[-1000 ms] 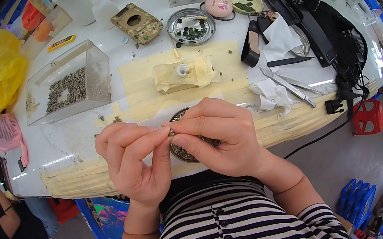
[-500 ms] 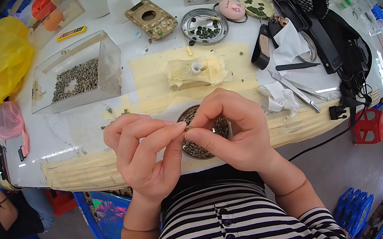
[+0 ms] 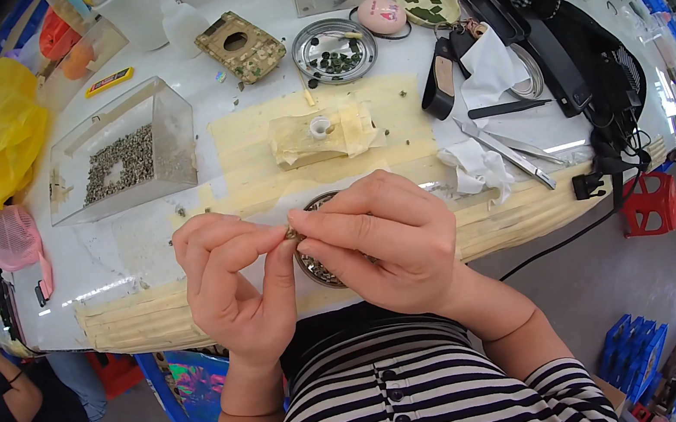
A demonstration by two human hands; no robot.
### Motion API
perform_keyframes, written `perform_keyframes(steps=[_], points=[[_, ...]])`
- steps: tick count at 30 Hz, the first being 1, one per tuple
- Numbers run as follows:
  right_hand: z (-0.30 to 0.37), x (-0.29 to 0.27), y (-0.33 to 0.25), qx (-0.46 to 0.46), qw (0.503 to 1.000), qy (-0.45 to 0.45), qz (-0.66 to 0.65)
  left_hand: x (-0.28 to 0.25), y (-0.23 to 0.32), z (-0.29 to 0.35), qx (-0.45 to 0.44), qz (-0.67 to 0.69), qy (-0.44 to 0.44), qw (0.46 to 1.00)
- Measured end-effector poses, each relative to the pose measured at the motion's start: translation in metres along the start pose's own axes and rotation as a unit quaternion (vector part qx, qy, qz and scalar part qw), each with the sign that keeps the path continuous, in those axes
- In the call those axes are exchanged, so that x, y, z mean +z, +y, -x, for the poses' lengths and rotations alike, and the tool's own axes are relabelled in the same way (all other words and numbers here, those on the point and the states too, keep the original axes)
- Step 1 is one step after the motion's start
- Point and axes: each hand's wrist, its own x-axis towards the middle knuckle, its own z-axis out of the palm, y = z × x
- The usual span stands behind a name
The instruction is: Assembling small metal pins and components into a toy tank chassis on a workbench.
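My left hand (image 3: 238, 289) and my right hand (image 3: 382, 239) meet at the fingertips near the table's front edge. Both pinch one tiny grey-brown piece (image 3: 291, 234), too small for its kind to show. Below my right hand sits a round tin (image 3: 310, 273) filled with small greyish pieces; the hand covers much of it. Just beyond is a small block wrapped in yellowish tape (image 3: 303, 151), with a white ring-shaped part (image 3: 320, 128) on top.
Left stands a clear box (image 3: 174, 135) holding many small grey pieces. Farther back are a camouflage-patterned model part (image 3: 256, 59) and a metal dish (image 3: 373, 57) with dark green bits. Tweezers (image 3: 513, 154), white cloth (image 3: 479, 172) and black straps (image 3: 439, 78) lie right. A person's arm (image 3: 20, 394) shows far left.
The view has shifted, moving the table items left in the picture. My right fingers have straightened from a rounded curl and now cover more of the tin. Both hands still meet at the tiny piece.
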Motion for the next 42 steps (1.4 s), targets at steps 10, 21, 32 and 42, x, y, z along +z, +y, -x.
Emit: perform_keyframes(steps=[10,21,32,42], points=[[0.001,-0.006,0.004,0.140,0.974,-0.059,-0.167,0.000,0.002,0.002,0.081,-0.079,-0.004,0.994],[-0.004,-0.013,0.000,0.032,0.998,-0.010,-0.047,0.007,-0.001,-0.002,0.046,-0.076,-0.005,0.996],[0.002,-0.007,0.002,0.098,0.991,-0.038,-0.084,0.003,-0.005,-0.001,0.041,-0.021,0.010,0.999],[-0.001,-0.012,0.001,0.153,0.978,-0.050,-0.129,0.004,0.001,0.001,0.101,-0.121,0.015,0.987]])
